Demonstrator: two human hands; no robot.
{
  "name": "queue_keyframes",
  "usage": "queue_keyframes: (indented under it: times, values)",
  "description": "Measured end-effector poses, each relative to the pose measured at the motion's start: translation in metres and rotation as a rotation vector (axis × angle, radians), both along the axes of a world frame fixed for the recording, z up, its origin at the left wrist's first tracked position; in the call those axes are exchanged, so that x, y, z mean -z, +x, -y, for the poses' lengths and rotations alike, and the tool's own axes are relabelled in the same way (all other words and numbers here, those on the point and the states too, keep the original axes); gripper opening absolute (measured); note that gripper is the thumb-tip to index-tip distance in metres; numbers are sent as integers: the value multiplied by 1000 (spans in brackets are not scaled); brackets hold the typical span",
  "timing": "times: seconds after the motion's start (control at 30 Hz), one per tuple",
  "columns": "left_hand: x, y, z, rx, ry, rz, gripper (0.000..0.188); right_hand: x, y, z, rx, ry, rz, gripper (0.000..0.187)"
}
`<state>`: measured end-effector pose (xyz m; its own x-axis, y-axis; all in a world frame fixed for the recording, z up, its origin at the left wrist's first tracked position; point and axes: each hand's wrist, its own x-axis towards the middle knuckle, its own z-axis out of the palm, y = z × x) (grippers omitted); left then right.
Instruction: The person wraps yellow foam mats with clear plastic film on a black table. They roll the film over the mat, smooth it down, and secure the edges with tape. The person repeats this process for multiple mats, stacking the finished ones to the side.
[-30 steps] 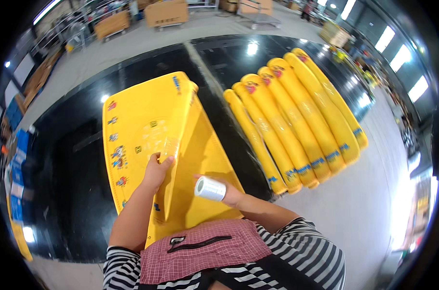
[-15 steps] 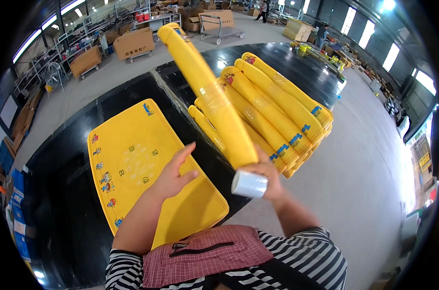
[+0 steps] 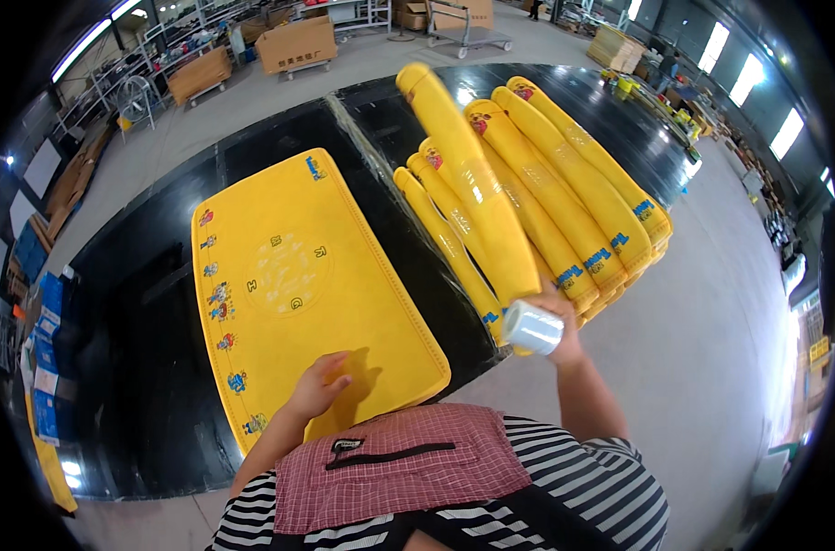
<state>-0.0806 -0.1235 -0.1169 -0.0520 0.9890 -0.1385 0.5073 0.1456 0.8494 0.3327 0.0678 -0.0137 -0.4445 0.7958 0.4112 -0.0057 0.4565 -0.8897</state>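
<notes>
Rolled yellow mat [image 3: 473,184] is in the right hand [image 3: 551,317], gripped at its near end, together with a roll of clear tape [image 3: 531,328] held against the same palm. Fingers closed around both. Long axis runs from the hand up and away, tilting left toward the far end; the far end sits above the stack of rolled mats [image 3: 564,197], not resting on it as far as I can tell.

Stack lies just beside the roll on its right, rolls parallel, near ends at the edge of the black table [image 3: 142,303].

Left hand [image 3: 318,386] is on the flat yellow mat [image 3: 289,275], fingers curled loosely, pressing near its near edge; holds nothing. Flat mat lies lengthwise away from the person, well left of the roll, with a bare black strip between them.

Right hand is the only one on the roll; left is well apart from it.

Open room: grey floor [image 3: 711,321] to the right of the table; cardboard boxes [image 3: 293,41] and a cart far beyond.
</notes>
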Motion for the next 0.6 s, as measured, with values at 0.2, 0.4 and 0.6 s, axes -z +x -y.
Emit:
queue_keyframes:
  times: [0.2,0.4,0.6]
  values:
    - [13,-7,23,45,222,-227,47,72,-35,21,-101,-55,94,43]
    - [26,25,48,-12,368,-451,41,127,-45,32,-150,-263,60,33]
    - [27,35,44,-62,388,-525,36,73,-32,54,-257,-507,-354,27]
